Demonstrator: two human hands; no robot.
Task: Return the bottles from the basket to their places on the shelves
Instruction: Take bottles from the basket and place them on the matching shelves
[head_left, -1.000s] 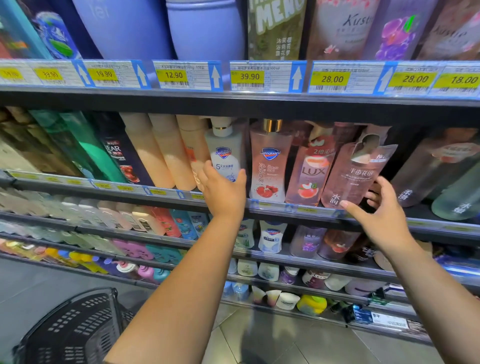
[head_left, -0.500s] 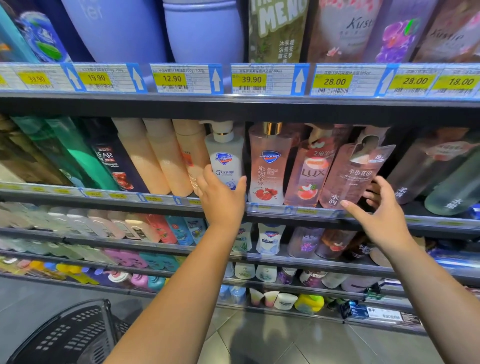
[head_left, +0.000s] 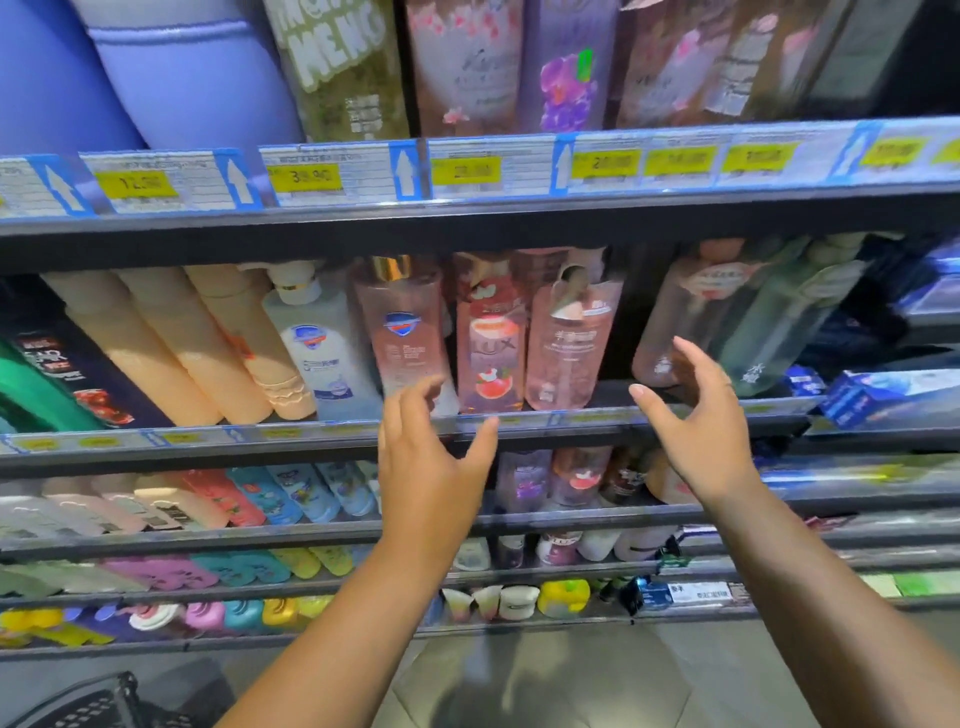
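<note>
Both of my hands are raised in front of the middle shelf (head_left: 311, 439) and hold nothing. My left hand (head_left: 428, 457) hangs with spread, relaxed fingers just below a pink Safeguard bottle (head_left: 402, 332), apart from it. My right hand (head_left: 698, 421) is open beside a dark gap in the row, to the right of a pale pink bottle (head_left: 569, 343) and the pink Lux bottle (head_left: 491, 343). A white Safeguard pump bottle (head_left: 317, 343) stands left of my left hand. The black basket (head_left: 88, 701) shows only a corner at the bottom left.
Peach bottles (head_left: 182, 343) and dark and green ones fill the shelf's left part. Clear pink and green bottles (head_left: 748, 317) lean at the right. Price tags (head_left: 311, 176) line the upper shelf edge below large blue jugs (head_left: 171, 78). Lower shelves hold several small bottles. Tiled floor lies below.
My left hand has come off the white Safeguard bottle and moved right, in front of the pink one. My right hand has drawn back a little. The view swung right and blurred.
</note>
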